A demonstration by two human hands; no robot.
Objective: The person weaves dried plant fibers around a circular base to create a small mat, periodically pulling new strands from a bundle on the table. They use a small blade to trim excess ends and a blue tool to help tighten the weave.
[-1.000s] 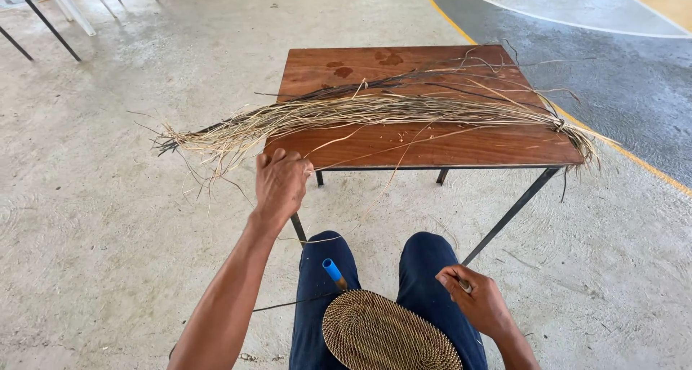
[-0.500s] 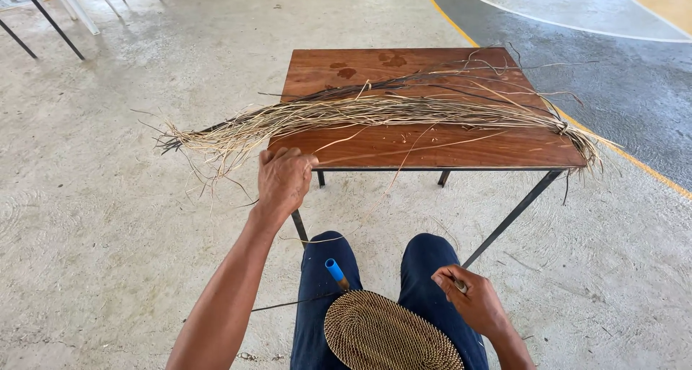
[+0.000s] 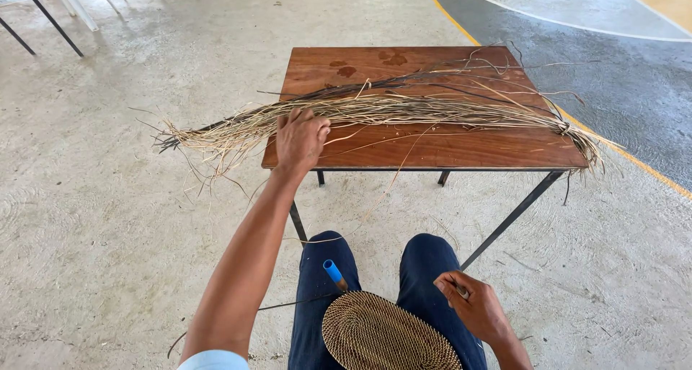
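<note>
A long bundle of dry straw (image 3: 404,110) lies across a small wooden table (image 3: 461,150), with both ends hanging past the edges. My left hand (image 3: 301,138) reaches out to the bundle near the table's left front corner, fingers curled down over the strands. On my lap rests a round woven mat (image 3: 386,337). A blue-handled tool (image 3: 333,272) pokes out at its upper left. My right hand (image 3: 476,309) sits on my right knee beside the mat, pinching a thin dark strand.
The table stands on black metal legs (image 3: 508,219) on a rough concrete floor. A loose thin strand (image 3: 375,208) trails from the table edge toward my lap. More metal furniture legs (image 3: 43,13) show at the far left. A yellow painted line (image 3: 649,170) runs along the right.
My left hand has moved from the table's front edge up onto the straw bundle. The right hand and the mat stay on my lap.
</note>
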